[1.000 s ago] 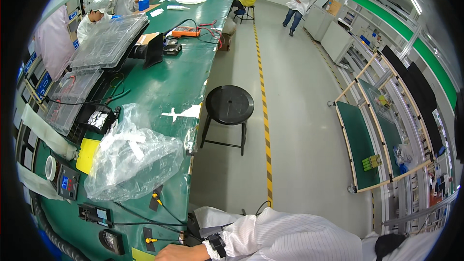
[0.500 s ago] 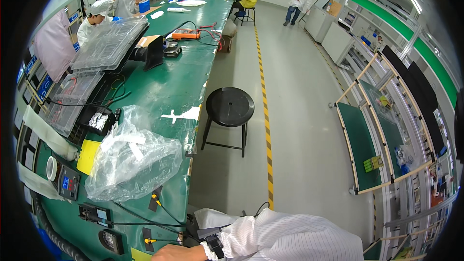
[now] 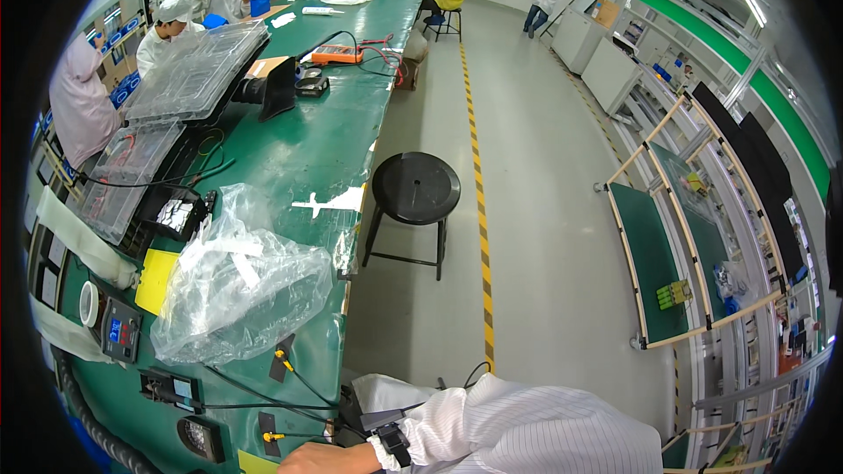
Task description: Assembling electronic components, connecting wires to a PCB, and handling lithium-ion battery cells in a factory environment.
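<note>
My right hand (image 3: pixel 323 458) rests low at the picture's lower edge, by the near end of the green workbench (image 3: pixel 303 154). Its fingers run out of the picture, so what they hold, if anything, is hidden. A black watch (image 3: pixel 393 445) sits on that wrist, below a white striped sleeve (image 3: pixel 536 434). Close to the hand are a yellow sheet (image 3: pixel 255 463) and a black cable with a yellow connector (image 3: pixel 274 436). Another yellow connector (image 3: pixel 282 356) lies farther up, beside a crumpled clear plastic bag (image 3: pixel 241 298). My left hand is out of view.
A black round stool (image 3: pixel 416 190) stands right of the bench. Along the bench's left side are a device with a blue display (image 3: pixel 120 330), clear plastic cases (image 3: pixel 198 70) and an orange multimeter (image 3: pixel 336 53). Several people work farther off. A wheeled rack (image 3: pixel 654 272) stands at right.
The view has shifted slightly. At far left, a person in pink has shifted left, and a hand now shows there. The person walking at the back is farther away. My right hand stays nearly in place.
</note>
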Motion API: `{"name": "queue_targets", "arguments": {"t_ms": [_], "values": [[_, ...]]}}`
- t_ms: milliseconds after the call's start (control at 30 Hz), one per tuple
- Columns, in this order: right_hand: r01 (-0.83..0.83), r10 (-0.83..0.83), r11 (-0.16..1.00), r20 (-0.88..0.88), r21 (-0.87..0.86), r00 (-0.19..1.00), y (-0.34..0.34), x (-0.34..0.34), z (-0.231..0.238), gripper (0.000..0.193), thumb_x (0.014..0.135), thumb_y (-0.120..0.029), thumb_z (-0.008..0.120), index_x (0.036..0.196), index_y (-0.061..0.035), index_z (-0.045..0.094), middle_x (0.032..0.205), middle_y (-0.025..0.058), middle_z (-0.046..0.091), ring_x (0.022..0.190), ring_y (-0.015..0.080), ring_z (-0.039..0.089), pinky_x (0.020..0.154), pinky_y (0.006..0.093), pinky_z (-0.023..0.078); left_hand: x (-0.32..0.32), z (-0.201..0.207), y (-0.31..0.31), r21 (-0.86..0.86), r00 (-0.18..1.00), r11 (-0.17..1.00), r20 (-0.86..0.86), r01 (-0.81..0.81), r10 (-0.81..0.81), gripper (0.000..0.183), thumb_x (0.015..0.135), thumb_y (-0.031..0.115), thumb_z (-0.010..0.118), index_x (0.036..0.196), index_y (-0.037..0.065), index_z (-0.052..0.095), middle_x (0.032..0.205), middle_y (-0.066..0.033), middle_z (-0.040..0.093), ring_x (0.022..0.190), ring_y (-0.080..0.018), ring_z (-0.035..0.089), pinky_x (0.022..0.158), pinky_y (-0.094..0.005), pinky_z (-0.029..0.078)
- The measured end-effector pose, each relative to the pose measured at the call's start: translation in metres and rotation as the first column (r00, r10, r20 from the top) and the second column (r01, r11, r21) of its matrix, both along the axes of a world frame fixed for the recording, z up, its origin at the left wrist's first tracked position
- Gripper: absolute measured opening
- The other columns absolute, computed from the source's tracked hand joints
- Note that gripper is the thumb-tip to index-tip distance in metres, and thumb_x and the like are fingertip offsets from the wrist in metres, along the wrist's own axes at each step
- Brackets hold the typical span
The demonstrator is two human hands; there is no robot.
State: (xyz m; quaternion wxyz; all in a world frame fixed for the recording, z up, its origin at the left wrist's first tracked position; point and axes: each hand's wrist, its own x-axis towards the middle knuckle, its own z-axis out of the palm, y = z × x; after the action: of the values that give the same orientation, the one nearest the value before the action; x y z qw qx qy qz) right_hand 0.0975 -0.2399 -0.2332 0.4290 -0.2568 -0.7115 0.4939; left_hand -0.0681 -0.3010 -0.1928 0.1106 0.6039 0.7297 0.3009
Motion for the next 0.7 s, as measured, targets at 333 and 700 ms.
{"name": "queue_targets", "arguments": {"t_ms": [333, 700], "values": [[0.015, -0.016, 0.999, 0.013, 0.038, 1.0, 0.0, 0.001, 0.001, 0.007, 0.078, -0.007, 0.062, 0.078, -0.0024, 0.057, 0.069, 0.0132, 0.06, 0.071, 0.037, 0.062, 0.061, 0.0456, 0.045, 0.012, 0.004, 0.005, -0.018, 0.991, 0.998, -0.117, -0.067, 0.065, 0.025, 0.085, 0.025, 0.08, 0.085, 0.001, 0.072, 0.077, -0.0142, 0.069, 0.07, -0.028, 0.067, 0.065, -0.0369, 0.055], [-0.018, 0.018, 0.999, 0.001, 0.045, 1.0, -0.004, -0.007, 0.002, 0.008, 0.079, -0.01, 0.062, 0.081, -0.0031, 0.06, 0.076, 0.0149, 0.063, 0.074, 0.0387, 0.063, 0.065, 0.0476, 0.048, -0.007, -0.005, -0.008, 0.007, 0.998, 0.999, 0.018, -0.053, 0.053, 0.016, 0.086, 0.015, 0.077, 0.087, 0.0, 0.073, 0.08, -0.0128, 0.07, 0.067, -0.0265, 0.064, 0.06, -0.0353, 0.052]]}}
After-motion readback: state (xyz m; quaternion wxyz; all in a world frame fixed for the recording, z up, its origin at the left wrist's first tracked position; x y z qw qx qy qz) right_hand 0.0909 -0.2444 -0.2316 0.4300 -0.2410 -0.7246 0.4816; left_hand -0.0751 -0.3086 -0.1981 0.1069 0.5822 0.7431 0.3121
